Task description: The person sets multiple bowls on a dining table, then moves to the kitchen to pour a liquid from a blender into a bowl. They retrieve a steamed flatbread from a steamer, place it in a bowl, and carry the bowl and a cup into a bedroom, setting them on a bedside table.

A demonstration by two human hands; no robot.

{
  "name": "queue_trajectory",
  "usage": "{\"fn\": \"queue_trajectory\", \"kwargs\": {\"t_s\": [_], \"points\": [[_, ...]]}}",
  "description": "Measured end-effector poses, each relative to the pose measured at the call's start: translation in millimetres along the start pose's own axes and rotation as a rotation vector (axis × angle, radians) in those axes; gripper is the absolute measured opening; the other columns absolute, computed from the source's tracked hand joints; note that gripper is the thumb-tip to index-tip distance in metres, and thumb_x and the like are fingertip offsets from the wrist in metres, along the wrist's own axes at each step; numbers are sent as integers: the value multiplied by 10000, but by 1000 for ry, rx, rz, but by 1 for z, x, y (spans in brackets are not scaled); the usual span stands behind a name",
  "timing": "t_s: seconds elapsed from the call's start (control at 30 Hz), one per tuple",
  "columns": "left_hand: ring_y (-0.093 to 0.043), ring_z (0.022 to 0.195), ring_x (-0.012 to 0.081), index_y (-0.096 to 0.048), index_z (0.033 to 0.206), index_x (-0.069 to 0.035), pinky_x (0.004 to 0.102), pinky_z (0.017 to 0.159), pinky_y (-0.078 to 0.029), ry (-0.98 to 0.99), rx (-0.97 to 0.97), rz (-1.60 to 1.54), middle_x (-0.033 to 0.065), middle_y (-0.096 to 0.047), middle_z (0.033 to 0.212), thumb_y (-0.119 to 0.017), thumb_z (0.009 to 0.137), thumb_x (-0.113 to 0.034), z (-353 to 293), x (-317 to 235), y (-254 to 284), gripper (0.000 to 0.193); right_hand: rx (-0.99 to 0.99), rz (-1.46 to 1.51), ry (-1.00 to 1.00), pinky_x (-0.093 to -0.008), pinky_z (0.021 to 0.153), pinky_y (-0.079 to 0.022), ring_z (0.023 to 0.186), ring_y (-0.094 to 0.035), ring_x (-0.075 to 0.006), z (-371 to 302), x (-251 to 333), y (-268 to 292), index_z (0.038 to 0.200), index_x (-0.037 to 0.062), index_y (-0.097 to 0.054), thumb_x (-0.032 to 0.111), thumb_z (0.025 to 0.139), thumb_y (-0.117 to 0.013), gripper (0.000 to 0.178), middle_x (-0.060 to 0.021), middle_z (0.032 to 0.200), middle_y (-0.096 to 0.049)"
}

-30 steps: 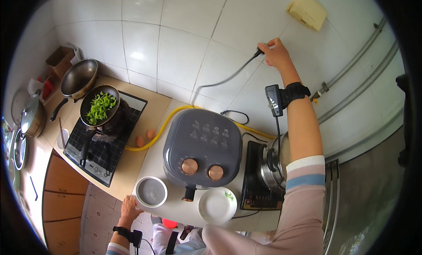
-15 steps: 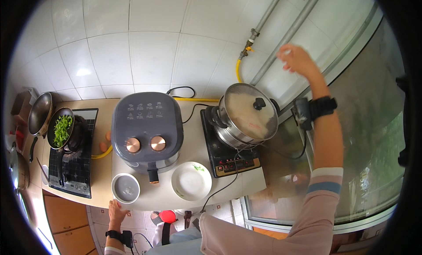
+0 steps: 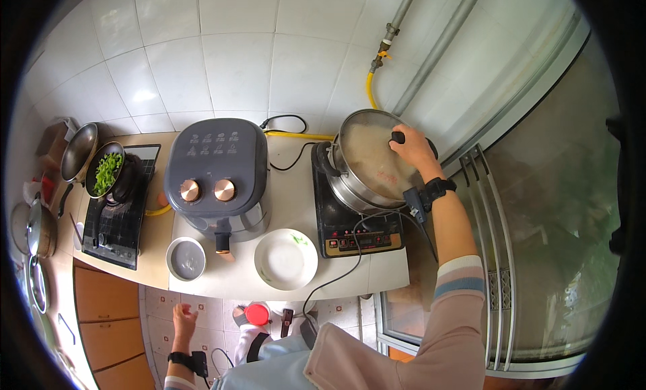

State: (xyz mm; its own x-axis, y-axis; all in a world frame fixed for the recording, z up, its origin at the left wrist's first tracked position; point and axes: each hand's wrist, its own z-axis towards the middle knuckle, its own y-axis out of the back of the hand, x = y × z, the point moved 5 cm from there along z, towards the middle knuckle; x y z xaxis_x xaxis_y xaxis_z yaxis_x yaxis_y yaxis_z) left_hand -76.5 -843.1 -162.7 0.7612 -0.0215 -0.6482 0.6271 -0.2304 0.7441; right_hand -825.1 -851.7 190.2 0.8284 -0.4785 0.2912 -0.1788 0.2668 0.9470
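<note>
My right hand point(image 3: 414, 148) is closed round the black knob point(image 3: 398, 137) of a steamed-up glass lid point(image 3: 367, 151). The lid lies on a steel steamer pot point(image 3: 346, 185), its inside fogged over. Under the pot is a black induction cooker point(image 3: 335, 230). My left hand point(image 3: 184, 319) hangs just off the counter's front edge, fingers loosely apart and nothing in them. Closest to it on the counter is a small grey-white bowl point(image 3: 186, 259). A wide white bowl point(image 3: 286, 259) with green marks stands to the right of that.
A grey air fryer point(image 3: 215, 158) stands mid-counter. At left, a frying pan point(image 3: 106, 171) of chopped greens sits on a black gas stove point(image 3: 124, 238), with an empty pan point(image 3: 79, 151) behind. A cord crosses the counter by the cooker. Sliding glass point(image 3: 558, 222) borders the right.
My right hand has come down from the air near the wall pipes onto the lid's knob. My left hand has moved away from the small bowl's rim. The view has shifted slightly.
</note>
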Motion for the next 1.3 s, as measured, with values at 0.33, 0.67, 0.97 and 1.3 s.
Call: {"fn": "queue_trajectory", "kwargs": {"t_s": [0.33,0.67,0.97,1.3], "points": [[-624,860,259,-629,966,-40,360,775,-520,286,246,12,145,-623,949,-774,710,-178,-102,62,-31,325,-134,-3,20,-405,817,-505,945,-629,-348,-4,20,45,1121,57,-631,227,757,-669,403,-206,1030,-643],[-671,768,225,-644,973,-8,338,702,-544,343,471,-119,142,-690,882,-721,793,-170,-58,119,-5,255,-359,26,-66,-362,839,-495,971,-635,-286,-91,48,142,1177,26,-620,229,789,-685,443,-174,1100,-649],[-640,596,165,-642,927,11,301,564,-526,450,386,-279,97,-670,745,-655,826,-145,-83,199,23,186,-286,-81,-24,-368,860,-470,976,-609,-309,-232,59,141,1168,38,-618,147,787,-667,400,-174,1061,-627],[-676,837,255,-666,999,-58,359,735,-544,458,420,9,133,-696,901,-648,820,-251,-229,137,0,264,-77,86,-64,-312,761,-478,887,-592,-217,-327,80,133,1199,19,-600,-18,768,-627,433,-128,999,-564]]}}
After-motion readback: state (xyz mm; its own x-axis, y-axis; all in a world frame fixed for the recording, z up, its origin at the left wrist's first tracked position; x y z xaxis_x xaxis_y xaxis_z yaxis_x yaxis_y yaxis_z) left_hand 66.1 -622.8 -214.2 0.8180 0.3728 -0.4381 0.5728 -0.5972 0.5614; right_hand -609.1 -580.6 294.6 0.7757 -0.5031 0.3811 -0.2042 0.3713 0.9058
